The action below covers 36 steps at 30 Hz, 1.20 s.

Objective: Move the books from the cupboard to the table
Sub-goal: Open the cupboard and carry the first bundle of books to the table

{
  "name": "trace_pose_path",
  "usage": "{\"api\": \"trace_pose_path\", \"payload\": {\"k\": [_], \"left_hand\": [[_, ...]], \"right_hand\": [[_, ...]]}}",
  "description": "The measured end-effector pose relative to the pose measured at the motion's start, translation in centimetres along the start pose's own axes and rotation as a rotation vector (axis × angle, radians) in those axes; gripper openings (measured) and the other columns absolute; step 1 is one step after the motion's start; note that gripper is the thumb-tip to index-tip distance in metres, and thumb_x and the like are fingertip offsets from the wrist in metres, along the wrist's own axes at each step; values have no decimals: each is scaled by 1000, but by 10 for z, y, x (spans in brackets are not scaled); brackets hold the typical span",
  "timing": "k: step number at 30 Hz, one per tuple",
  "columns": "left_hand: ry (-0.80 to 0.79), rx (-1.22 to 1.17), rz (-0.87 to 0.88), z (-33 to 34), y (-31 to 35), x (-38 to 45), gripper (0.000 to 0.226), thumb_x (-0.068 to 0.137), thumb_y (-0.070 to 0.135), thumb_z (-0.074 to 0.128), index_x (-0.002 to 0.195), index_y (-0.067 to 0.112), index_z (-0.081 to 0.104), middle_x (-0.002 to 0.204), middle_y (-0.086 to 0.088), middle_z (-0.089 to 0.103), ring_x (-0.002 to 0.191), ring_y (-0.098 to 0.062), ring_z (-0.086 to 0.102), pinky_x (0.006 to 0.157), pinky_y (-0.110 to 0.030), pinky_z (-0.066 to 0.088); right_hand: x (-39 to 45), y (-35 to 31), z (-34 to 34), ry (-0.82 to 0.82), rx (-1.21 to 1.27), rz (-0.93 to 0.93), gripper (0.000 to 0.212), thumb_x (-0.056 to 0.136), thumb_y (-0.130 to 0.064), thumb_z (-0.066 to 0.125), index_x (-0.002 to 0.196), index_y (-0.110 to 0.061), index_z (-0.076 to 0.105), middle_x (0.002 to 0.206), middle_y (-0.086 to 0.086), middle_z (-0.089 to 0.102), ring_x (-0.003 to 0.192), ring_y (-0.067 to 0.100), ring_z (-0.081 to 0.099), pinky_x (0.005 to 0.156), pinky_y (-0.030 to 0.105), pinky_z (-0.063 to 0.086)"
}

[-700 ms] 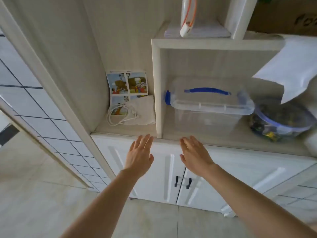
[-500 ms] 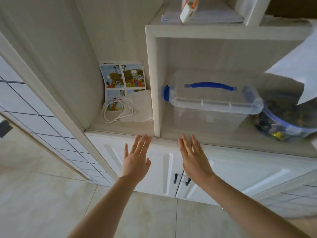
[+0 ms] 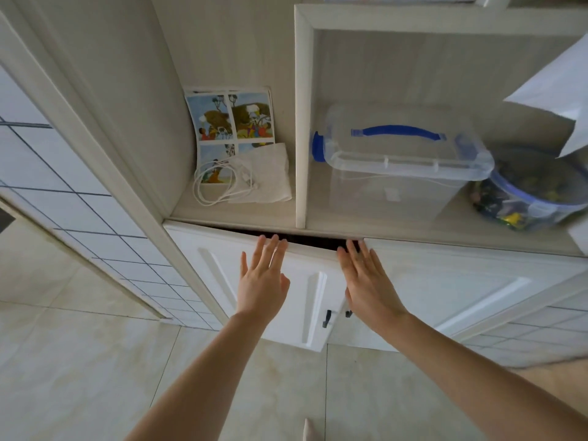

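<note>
A white cupboard stands below an open shelf. Its left door (image 3: 222, 275) is swung ajar, with a dark gap (image 3: 305, 240) showing along its top edge. My left hand (image 3: 262, 278) is flat with straight fingers in front of that door, fingertips at its top edge. My right hand (image 3: 362, 281) is also flat, fingertips at the gap beside the shut right door (image 3: 461, 281). Both hands hold nothing. A thin picture book (image 3: 234, 122) leans against the back wall of the left shelf bay. The cupboard's inside is hidden.
A coiled white cable (image 3: 219, 183) and a folded cloth (image 3: 270, 173) lie by the book. A clear box with a blue handle (image 3: 397, 148) and a round tub of small items (image 3: 521, 198) fill the right bay. Black door handles (image 3: 327, 318) sit below my hands. Tiled floor lies underneath.
The left cupboard door has swung ajar, showing a dark gap at its top. Both hands have moved up to the doors' top edge. The camera has moved closer.
</note>
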<state>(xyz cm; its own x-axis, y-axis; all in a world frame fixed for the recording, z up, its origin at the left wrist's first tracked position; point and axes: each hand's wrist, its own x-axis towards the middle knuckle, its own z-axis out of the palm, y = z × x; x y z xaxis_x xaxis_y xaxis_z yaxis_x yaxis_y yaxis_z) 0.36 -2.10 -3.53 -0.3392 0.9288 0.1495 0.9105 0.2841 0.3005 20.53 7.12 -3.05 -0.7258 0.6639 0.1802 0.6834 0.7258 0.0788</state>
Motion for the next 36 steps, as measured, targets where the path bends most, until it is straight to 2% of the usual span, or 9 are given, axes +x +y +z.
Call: {"api": "trace_pose_path", "payload": {"k": [7,11,14,18,21,25,29,32,36], "left_hand": [[-89,-31,141,-25,-28,-38,55,100,32,41,152,27,21,162,6,15,150,-15,-2,120,-55,7],[-118,-95,224,-42,-51,-69,49,101,36,40,148,30,30,160,7,23,150,-13,5,119,-57,11],[-124,-151,231,-52,-66,-94,46,101,39,39,145,29,35,159,8,25,150,-11,5,120,-55,9],[-78,-248,188,-60,-80,-124,43,100,40,39,139,23,43,157,4,29,150,-13,9,121,-51,10],[-46,-350,115,-59,-90,-142,42,99,43,42,134,20,46,157,3,30,148,-14,15,120,-50,18],[-23,-487,3,-60,-113,-164,42,96,41,50,134,26,39,159,11,20,138,-19,38,103,-45,45],[-66,-673,-117,-72,-138,-181,64,97,33,52,151,33,17,158,6,27,142,-20,35,111,-42,37],[-84,-712,-189,-86,-157,-188,61,97,29,53,150,34,22,153,-1,38,136,-25,44,103,-44,46],[-97,-729,-271,-109,-184,-196,53,96,20,54,146,27,39,144,2,50,122,-21,57,84,-23,51]], "right_hand": [[-53,-58,-17,18,-27,109,62,76,-12,72,133,2,51,129,24,58,115,38,60,98,47,50],[-88,-105,-33,118,4,141,56,68,-17,82,118,0,63,101,15,71,78,27,70,69,34,58],[-109,-148,-50,81,85,198,45,72,-20,80,112,-5,66,88,8,73,66,23,69,55,29,56],[-123,-196,-75,-80,294,311,24,95,-26,51,113,-16,64,83,8,72,69,29,63,59,28,41],[-127,-221,-87,-59,521,390,21,91,-32,57,102,-22,71,81,-1,73,64,20,57,63,26,41],[-127,-252,-85,-264,892,561,22,82,-36,69,96,-20,73,87,-7,73,81,9,67,75,26,51],[-115,-289,-86,-592,1249,607,46,87,-35,64,131,-24,54,111,-2,70,84,8,64,62,15,47],[-103,-319,-84,-796,1340,577,57,87,-41,61,140,-39,39,122,-7,65,97,14,67,74,27,52],[-90,-370,-80,-829,1394,575,61,89,-37,63,143,-33,33,126,-1,63,90,17,70,74,33,52]]}}
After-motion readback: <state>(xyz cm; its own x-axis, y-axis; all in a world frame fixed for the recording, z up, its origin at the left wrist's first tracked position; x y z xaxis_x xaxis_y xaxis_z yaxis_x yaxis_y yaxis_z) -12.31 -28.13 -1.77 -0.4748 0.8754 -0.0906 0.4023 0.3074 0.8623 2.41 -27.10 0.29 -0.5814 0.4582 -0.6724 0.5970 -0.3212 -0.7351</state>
